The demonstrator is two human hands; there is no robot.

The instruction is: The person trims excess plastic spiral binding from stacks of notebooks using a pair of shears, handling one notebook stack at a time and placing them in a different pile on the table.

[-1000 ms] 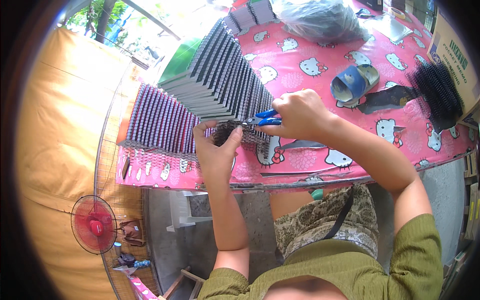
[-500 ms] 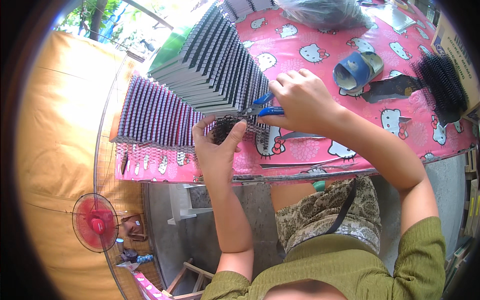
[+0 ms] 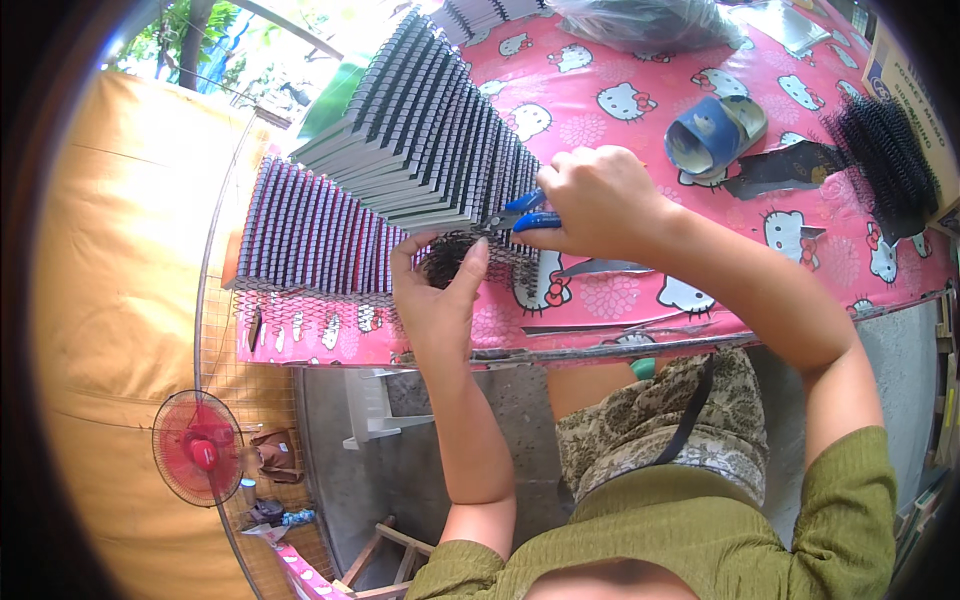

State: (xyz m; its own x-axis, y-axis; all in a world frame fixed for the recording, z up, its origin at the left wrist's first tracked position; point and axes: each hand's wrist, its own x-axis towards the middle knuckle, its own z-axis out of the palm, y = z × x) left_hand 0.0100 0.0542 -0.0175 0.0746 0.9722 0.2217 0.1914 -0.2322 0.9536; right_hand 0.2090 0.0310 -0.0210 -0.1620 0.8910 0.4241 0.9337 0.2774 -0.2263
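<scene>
My left hand (image 3: 437, 295) grips a small notebook with a black wire spiral (image 3: 450, 257) at the near edge of the table. My right hand (image 3: 597, 203) is closed on blue-handled pliers (image 3: 520, 213), whose tip meets the spiral's end. Just behind them a tall fanned stack of spiral-bound notebooks (image 3: 430, 130) leans on the pink patterned tablecloth (image 3: 640, 130). A second row of notebooks (image 3: 305, 235) stands on edge to the left.
A blue tape roll (image 3: 712, 135), a bundle of black wire spirals (image 3: 885, 155), dark flat cover pieces (image 3: 790, 165) and a clear plastic bag (image 3: 650, 20) lie on the table. A cardboard box (image 3: 915, 70) sits at right. A red fan (image 3: 198, 448) stands on the floor.
Both hands shifted slightly with the notebook and pliers; the pliers stay at the spiral's end. The view has tilted a little.
</scene>
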